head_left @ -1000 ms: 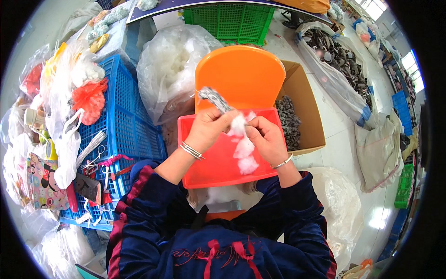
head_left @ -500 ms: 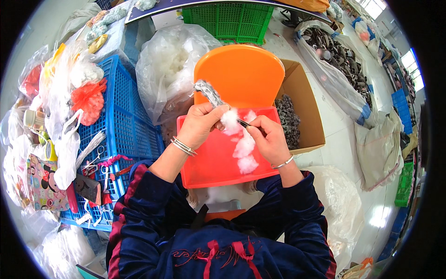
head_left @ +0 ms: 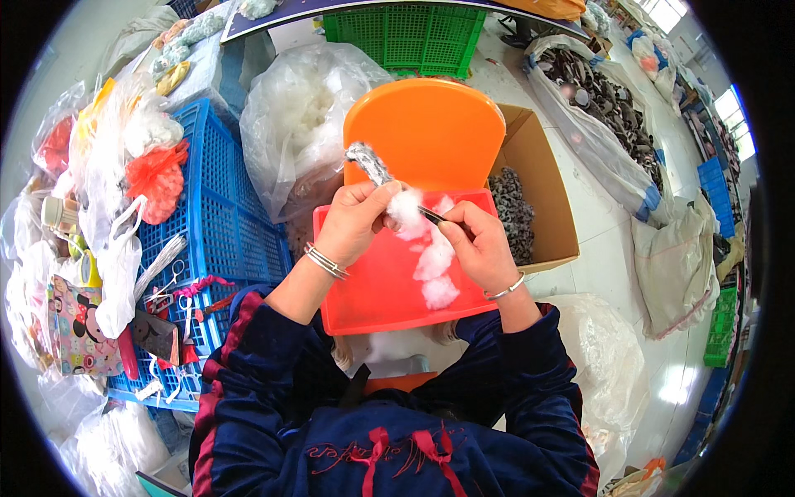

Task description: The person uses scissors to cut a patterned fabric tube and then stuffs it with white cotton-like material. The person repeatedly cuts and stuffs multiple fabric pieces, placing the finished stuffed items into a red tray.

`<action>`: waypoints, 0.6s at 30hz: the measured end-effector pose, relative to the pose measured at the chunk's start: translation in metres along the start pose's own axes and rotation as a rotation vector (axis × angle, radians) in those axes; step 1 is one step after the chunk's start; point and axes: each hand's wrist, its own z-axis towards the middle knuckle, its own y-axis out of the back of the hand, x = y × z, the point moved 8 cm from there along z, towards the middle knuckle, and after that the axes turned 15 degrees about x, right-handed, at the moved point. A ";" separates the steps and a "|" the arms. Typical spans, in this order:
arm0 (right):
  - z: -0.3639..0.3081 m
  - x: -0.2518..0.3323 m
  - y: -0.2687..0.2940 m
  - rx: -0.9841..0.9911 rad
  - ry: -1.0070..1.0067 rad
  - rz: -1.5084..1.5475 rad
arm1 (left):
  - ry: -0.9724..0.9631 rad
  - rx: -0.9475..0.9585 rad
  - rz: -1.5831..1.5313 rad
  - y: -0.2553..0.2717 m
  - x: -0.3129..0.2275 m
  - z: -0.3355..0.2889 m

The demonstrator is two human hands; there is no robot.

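My left hand is closing on a grey plush tube, thumb pressing against curled fingers; the tube's free end is extending in front of the orange panel. My right hand is pinching a slim dark tool, its tip meeting white fluff. Loose tufts are lying in the red tray.

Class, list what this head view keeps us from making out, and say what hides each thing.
All in the head view:
- Tip of the thin dark tool: hidden by white stuffing.
- Its handle end: covered by the right hand.
- Lower end of the grey furry piece: covered by the left hand.
- Cardboard box's left side: behind the orange backrest.
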 end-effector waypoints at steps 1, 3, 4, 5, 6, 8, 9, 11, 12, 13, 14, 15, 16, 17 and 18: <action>0.000 0.002 0.001 0.000 0.013 -0.021 | -0.008 0.009 -0.007 0.002 0.000 -0.001; 0.000 0.005 0.001 0.001 0.026 -0.055 | -0.019 0.030 -0.016 0.004 -0.001 -0.001; 0.000 0.007 0.002 0.003 0.025 -0.068 | -0.021 0.041 -0.020 0.005 -0.001 -0.001; 0.000 0.009 0.002 0.005 0.024 -0.081 | -0.024 0.053 -0.023 0.005 -0.001 -0.002; 0.000 0.012 0.003 0.001 0.032 -0.102 | -0.021 0.045 -0.019 0.005 -0.001 -0.002; -0.001 0.015 0.004 -0.007 0.046 -0.147 | -0.013 0.033 -0.013 0.003 0.000 -0.002; -0.001 0.016 0.005 -0.021 0.064 -0.175 | -0.013 0.031 0.007 0.005 0.001 -0.001; -0.002 0.017 0.005 -0.050 0.101 -0.232 | -0.014 0.028 0.049 0.006 0.002 -0.001; -0.002 0.018 0.005 -0.061 0.105 -0.236 | -0.011 0.008 0.077 0.006 0.003 -0.002; -0.002 0.019 0.004 -0.072 0.110 -0.240 | -0.007 -0.013 0.105 0.000 0.002 -0.002; -0.003 0.021 0.003 -0.084 0.115 -0.243 | -0.003 -0.033 0.132 -0.005 0.001 -0.002; -0.002 0.018 0.000 -0.089 0.099 -0.198 | 0.014 -0.033 0.194 -0.008 0.002 -0.003; -0.003 0.014 -0.002 -0.095 0.083 -0.155 | 0.029 -0.032 0.254 -0.012 0.002 -0.003; -0.003 0.011 -0.005 -0.101 0.066 -0.112 | 0.044 -0.032 0.314 -0.014 0.003 -0.003; -0.003 0.008 -0.006 -0.105 0.060 -0.076 | 0.055 -0.044 0.355 -0.016 0.006 -0.003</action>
